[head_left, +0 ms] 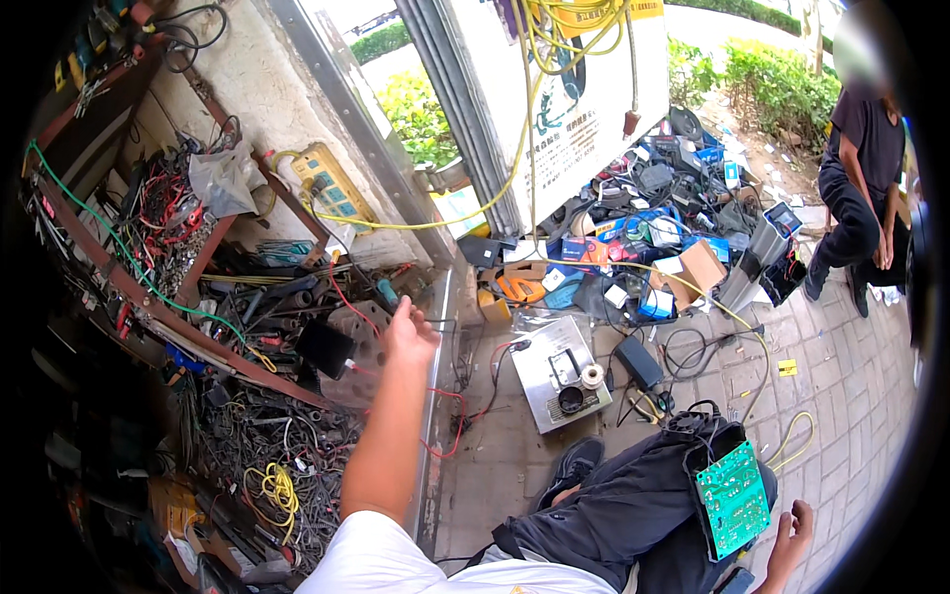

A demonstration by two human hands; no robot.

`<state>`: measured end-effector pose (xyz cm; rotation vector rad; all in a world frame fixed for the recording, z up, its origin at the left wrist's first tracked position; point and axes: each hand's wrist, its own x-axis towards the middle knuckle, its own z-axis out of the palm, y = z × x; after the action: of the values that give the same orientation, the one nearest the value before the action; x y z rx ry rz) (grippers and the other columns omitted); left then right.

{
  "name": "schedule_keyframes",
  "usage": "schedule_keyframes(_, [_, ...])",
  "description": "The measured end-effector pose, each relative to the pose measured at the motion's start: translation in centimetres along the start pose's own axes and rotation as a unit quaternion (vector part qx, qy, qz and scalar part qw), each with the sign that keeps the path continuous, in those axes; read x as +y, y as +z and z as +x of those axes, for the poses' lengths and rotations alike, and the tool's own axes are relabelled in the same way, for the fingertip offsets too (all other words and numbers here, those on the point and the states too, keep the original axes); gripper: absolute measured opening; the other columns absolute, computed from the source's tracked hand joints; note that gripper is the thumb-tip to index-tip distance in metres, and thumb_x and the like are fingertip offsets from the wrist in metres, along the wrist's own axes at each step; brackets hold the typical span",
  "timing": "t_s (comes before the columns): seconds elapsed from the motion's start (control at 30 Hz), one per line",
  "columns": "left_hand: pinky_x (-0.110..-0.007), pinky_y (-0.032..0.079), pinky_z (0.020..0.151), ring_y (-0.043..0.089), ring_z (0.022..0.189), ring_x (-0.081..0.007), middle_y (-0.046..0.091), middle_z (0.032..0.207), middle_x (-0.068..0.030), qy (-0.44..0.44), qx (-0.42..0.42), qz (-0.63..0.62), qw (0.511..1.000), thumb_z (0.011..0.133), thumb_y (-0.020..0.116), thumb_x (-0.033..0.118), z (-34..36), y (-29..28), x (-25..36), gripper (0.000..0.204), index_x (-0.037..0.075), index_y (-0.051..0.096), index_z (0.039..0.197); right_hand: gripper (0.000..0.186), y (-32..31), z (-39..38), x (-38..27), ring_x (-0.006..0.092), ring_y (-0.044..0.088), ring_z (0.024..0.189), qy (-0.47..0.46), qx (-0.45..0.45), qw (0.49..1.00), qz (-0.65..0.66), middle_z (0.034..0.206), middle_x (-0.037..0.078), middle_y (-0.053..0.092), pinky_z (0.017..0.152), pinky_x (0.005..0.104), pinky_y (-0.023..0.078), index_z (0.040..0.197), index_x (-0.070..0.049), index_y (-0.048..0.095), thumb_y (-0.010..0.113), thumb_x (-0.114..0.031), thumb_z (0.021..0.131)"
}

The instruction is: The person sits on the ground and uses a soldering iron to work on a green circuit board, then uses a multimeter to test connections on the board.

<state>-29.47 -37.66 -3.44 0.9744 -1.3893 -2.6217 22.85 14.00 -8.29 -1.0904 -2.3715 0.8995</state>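
Two bare hands are spread wide apart, the left hand [411,335] stretched forward and the right hand [790,540] low at the right. At the left hand's thumb side is a teal-handled tool [388,292] with a dark cord; whether the fingers are closed on it I cannot tell. The right hand holds nothing that shows, its fingers a little bent and apart, near the edge of a green circuit board [734,500]. That board lies on the person's dark trousers [604,495], over the knee, its soldered side up, with a black casing [699,436] at its upper edge.

Ahead on the brick paving [841,396] sits a silver metal box [535,388], carrying a pale roll [592,375], a small black cup [571,399] and a rectangular frame. Just beside it is a black power adapter [639,362]. A red wire [457,400] runs between the box and the left arm. Left of that arm are a black screen [325,346] and a tangled pile of cables [297,436] with a yellow coil [277,495] on it. Farther off lies a heap of boxes and parts [643,213]; at the right, another person [863,188] in dark clothes bends forward.
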Motion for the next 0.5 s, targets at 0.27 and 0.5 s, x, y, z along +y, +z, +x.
schedule_keyframes(0.27, [-0.036,0.034,0.079,0.052,0.072,-0.0150,0.059,0.079,0.0036,-0.066,-0.001,0.021,0.998,0.085,0.047,0.058,2.7,1.8,1.3,0.046,0.014,0.059,0.091,0.029,-0.8,-0.9,-2.2,0.0220,0.055,0.099,0.034,-0.009,0.999,-0.038,0.106,0.011,0.060,0.083,0.0364,0.042,0.112,-0.002,0.055,0.056,-0.012,0.085])
schedule_keyframes(0.5, [-0.032,0.040,0.058,0.047,0.054,-0.0107,0.047,0.058,0.0033,-0.044,-0.078,-0.112,0.990,0.094,0.041,0.034,2.9,2.2,4.6,0.036,0.011,0.051,0.069,0.029,-0.9,-1.5,-2.3,0.0224,0.055,0.101,0.051,0.007,0.998,-0.032,0.107,0.010,0.060,0.084,0.0362,0.041,0.112,-0.002,0.055,0.057,-0.012,0.084])
